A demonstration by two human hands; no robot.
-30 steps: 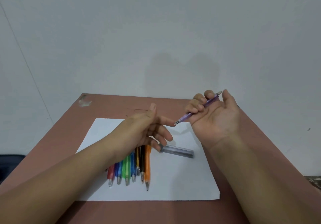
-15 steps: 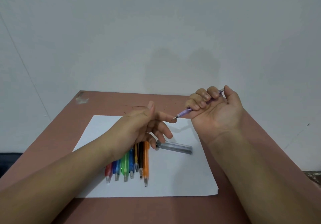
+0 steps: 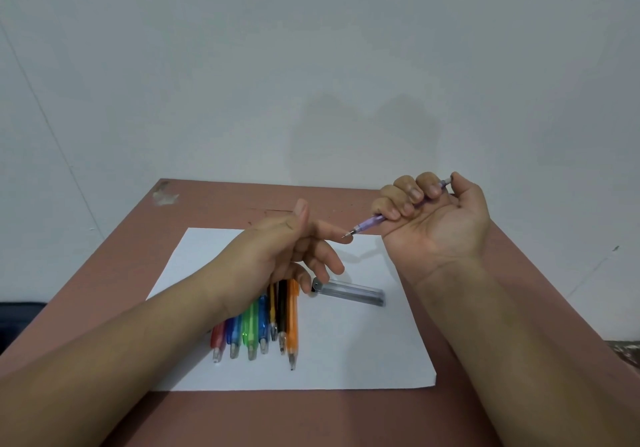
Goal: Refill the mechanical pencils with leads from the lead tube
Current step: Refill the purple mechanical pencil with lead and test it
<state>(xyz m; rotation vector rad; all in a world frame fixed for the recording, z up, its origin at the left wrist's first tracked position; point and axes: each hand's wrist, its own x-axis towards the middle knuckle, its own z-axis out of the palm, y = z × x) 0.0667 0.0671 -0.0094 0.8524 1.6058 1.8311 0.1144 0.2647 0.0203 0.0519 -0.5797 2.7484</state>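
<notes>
Pencils (image 3: 263,322) lie on the paper (image 3: 363,353), lead tube (image 3: 349,293) to their right.

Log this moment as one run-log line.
right hand: grips purple mechanical pencil | left hand: index fingertip at pencil tip | lead tube: on paper

The left hand (image 3: 277,252) covers the upper ends of the row of pencils (image 3: 263,325). The right hand's (image 3: 436,218) curled fingers hide the purple pencil's (image 3: 370,222) middle. Whether lead shows at its tip is too small to tell.
</notes>
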